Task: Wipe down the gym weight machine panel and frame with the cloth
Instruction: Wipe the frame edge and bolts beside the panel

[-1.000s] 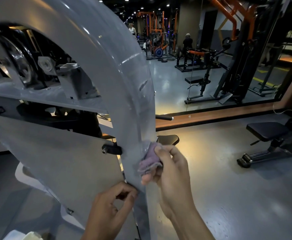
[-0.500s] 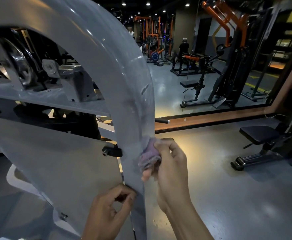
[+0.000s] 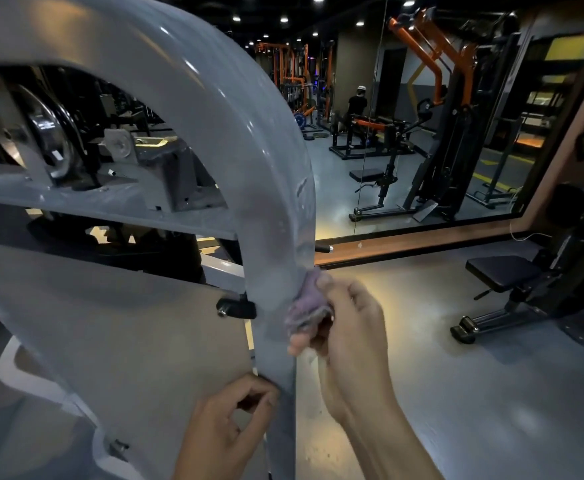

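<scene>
The right hand (image 3: pixel 349 327) pinches a bunched purple cloth (image 3: pixel 306 306) against the right edge of the grey curved frame (image 3: pixel 249 140). Lower down, the left hand (image 3: pixel 224 427), fingers curled, grips the frame beside the flat panel (image 3: pixel 128 327).

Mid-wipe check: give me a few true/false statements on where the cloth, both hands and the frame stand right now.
1. The right hand presses the purple cloth against the grey curved frame. True.
2. The left hand holds a second cloth. False: it holds no cloth and rests curled by the frame's lower edge.
3. The cloth is on the flat panel. False: it is on the frame's right edge.
4. A black bench stands on the floor at right. True.
</scene>
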